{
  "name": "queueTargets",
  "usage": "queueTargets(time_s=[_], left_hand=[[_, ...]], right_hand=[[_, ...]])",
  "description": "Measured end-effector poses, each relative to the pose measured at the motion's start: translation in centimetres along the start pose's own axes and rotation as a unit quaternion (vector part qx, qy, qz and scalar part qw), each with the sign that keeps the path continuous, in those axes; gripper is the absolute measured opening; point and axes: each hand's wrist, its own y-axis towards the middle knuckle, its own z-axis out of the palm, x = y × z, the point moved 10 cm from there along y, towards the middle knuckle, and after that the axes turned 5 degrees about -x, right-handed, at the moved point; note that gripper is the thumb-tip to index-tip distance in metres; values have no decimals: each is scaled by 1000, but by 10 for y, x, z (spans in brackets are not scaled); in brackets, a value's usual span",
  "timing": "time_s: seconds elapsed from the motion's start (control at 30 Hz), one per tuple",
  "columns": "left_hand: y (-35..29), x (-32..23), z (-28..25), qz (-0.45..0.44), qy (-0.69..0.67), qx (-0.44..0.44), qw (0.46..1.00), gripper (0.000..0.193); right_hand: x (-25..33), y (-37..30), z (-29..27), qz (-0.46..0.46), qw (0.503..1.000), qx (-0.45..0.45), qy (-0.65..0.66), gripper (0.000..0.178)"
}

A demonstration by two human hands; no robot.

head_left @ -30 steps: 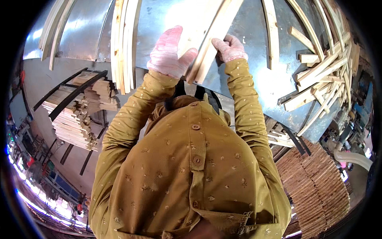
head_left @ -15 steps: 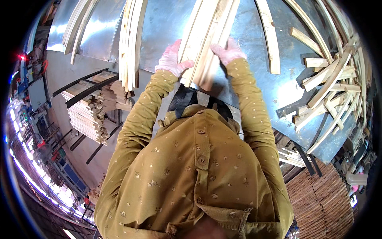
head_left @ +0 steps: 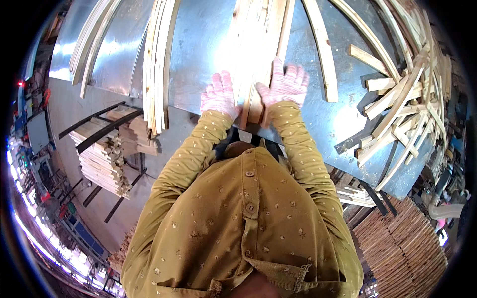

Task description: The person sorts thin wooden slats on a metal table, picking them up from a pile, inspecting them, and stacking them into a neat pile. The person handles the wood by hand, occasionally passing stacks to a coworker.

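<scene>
Several long pale wood strips (head_left: 254, 54) lie side by side on a shiny metal table (head_left: 198, 54), their near ends uneven at the table's front edge. My left hand (head_left: 218, 97), in a pink striped glove, rests flat along the left side of these strips with its fingers stretched out. On the other side, my right hand (head_left: 285, 88), gloved alike, has its fingers spread and its thumb against the rightmost strips. Neither hand wraps round a strip.
A single strip (head_left: 322, 54) lies to the right, beyond it a jumbled heap of offcuts (head_left: 397, 116). Another bundle of strips (head_left: 158, 64) overhangs the table edge at left. Stacked wood stands on a black rack (head_left: 99, 164) at lower left, and a large stack (head_left: 397, 243) at lower right.
The strips between my hands have straightened and lie closer together. Both hands have shifted a little nearer to me, and their fingers now lie flatter along the sides.
</scene>
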Motion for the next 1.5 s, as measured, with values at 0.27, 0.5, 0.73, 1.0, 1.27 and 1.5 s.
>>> queueTargets(time_s=[0.27,0.5,0.73,1.0,1.27,1.5], left_hand=[[0,16,-6,25,-124,-28,992,89],[-16,-8,0,101,-103,-110,983,111],[-4,4,2,91,-143,-67,983,100],[-3,7,-4,86,-125,-69,986,92],[-18,32,-18,102,-184,-121,970,84],[-20,321,-60,-127,-543,-468,686,62]], right_hand=[[7,6,11,-3,997,58,-43,67],[29,16,20,136,973,169,80,82],[-11,30,30,228,902,138,339,60],[-10,70,29,163,930,-8,329,68],[-40,73,-71,108,727,127,667,40],[125,136,-215,-346,924,-160,33,20]])
